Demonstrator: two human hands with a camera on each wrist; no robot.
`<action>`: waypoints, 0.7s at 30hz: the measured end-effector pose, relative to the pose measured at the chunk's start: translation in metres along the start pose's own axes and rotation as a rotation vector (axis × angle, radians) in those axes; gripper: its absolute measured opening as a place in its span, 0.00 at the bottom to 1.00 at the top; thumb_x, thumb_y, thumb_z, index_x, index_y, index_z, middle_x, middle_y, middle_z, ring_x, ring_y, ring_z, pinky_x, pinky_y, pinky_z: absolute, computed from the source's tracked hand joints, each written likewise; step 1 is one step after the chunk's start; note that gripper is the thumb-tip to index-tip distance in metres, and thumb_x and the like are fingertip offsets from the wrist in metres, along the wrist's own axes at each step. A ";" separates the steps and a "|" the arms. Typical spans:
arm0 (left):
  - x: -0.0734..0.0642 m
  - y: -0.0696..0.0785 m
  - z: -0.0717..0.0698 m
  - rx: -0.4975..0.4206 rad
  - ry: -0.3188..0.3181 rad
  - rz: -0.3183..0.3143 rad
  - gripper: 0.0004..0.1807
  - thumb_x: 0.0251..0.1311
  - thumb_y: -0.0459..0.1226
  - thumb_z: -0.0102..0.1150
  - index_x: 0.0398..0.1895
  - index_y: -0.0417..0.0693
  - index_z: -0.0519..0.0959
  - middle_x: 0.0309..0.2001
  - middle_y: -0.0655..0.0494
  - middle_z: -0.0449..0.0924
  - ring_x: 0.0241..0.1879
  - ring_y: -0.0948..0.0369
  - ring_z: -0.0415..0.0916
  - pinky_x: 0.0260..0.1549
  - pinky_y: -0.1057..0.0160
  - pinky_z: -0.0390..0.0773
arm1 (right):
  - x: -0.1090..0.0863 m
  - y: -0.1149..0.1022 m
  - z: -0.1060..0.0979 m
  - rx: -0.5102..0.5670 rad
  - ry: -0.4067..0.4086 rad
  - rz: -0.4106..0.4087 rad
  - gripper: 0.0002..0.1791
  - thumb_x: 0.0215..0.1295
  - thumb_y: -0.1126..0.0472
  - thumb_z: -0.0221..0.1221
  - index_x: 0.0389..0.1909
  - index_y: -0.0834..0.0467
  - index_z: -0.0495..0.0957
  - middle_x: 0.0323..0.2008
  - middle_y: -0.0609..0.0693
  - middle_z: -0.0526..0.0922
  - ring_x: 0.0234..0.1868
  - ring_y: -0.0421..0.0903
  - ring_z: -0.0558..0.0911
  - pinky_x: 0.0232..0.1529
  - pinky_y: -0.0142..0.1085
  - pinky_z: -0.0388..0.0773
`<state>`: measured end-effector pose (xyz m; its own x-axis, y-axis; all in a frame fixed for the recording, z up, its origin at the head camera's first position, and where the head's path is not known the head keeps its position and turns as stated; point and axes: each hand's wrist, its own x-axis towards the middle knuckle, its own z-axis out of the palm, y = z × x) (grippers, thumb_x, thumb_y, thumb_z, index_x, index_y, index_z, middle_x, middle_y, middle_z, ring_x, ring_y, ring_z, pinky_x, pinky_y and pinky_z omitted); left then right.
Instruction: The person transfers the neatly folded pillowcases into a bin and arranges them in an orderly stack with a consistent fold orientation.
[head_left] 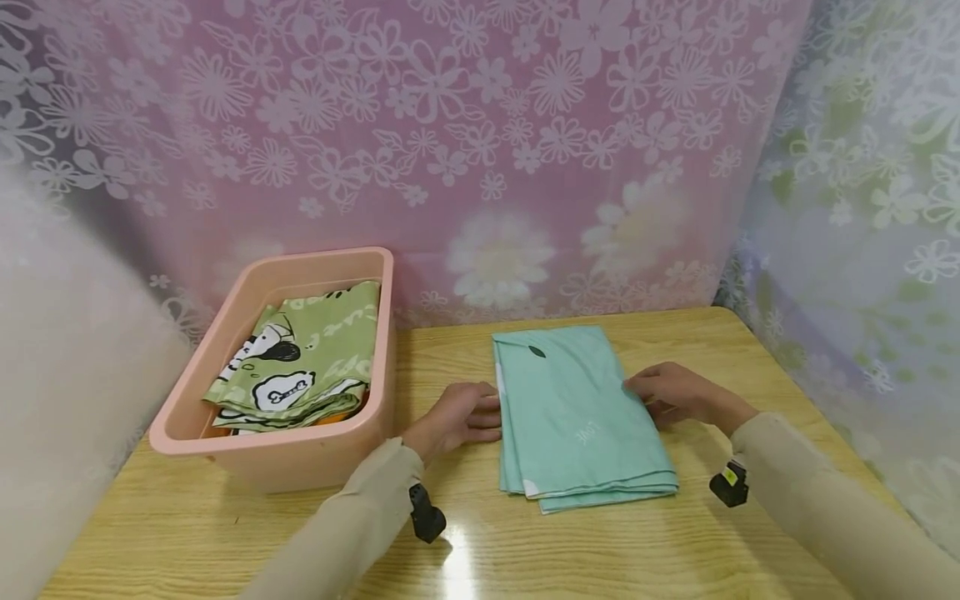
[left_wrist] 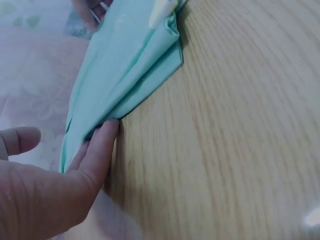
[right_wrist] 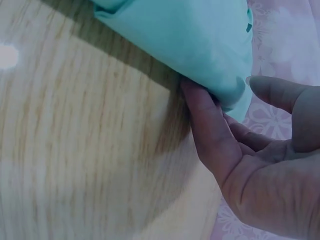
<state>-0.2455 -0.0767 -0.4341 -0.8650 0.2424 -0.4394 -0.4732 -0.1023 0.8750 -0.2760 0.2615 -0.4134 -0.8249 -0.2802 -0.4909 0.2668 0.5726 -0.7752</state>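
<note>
A folded mint-green cloth lies on the wooden table, with pale lettering and a dark leaf print on top. My left hand is at its left edge. In the left wrist view, the fingertips touch the cloth's side while the thumb stands apart. At the opposite edge is my right hand. The right wrist view shows its fingers tucked just under the cloth's edge, hiding their tips. The right thumb is extended near the fabric, not pressing it against the fingers.
A pink plastic tub stands on the left of the table, holding a folded green printed cloth over other fabric. Floral curtains hang behind the table and at its sides. The wooden tabletop extends in front of the mint-green cloth.
</note>
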 end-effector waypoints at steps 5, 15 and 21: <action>0.003 -0.002 0.006 -0.051 -0.011 -0.028 0.29 0.65 0.39 0.51 0.65 0.33 0.62 0.56 0.37 0.73 0.49 0.46 0.77 0.43 0.51 0.79 | 0.002 0.001 0.003 0.017 0.007 0.006 0.36 0.72 0.51 0.51 0.69 0.73 0.54 0.60 0.72 0.66 0.45 0.52 0.81 0.43 0.45 0.80; 0.012 0.000 0.021 -0.013 -0.013 -0.090 0.24 0.63 0.39 0.56 0.58 0.33 0.69 0.47 0.41 0.77 0.43 0.54 0.77 0.41 0.57 0.78 | 0.005 0.000 0.004 0.029 0.011 0.016 0.38 0.72 0.52 0.52 0.70 0.73 0.50 0.48 0.59 0.78 0.39 0.48 0.82 0.39 0.43 0.80; 0.014 -0.005 0.025 0.181 0.015 0.004 0.14 0.64 0.37 0.56 0.47 0.34 0.77 0.42 0.46 0.80 0.40 0.58 0.79 0.41 0.57 0.79 | 0.008 0.001 0.005 0.031 0.004 0.009 0.37 0.71 0.54 0.53 0.70 0.72 0.51 0.42 0.56 0.80 0.35 0.46 0.81 0.35 0.41 0.79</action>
<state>-0.2510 -0.0483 -0.4400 -0.8699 0.2275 -0.4376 -0.4331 0.0723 0.8984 -0.2802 0.2563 -0.4201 -0.8247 -0.2719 -0.4959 0.2892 0.5507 -0.7830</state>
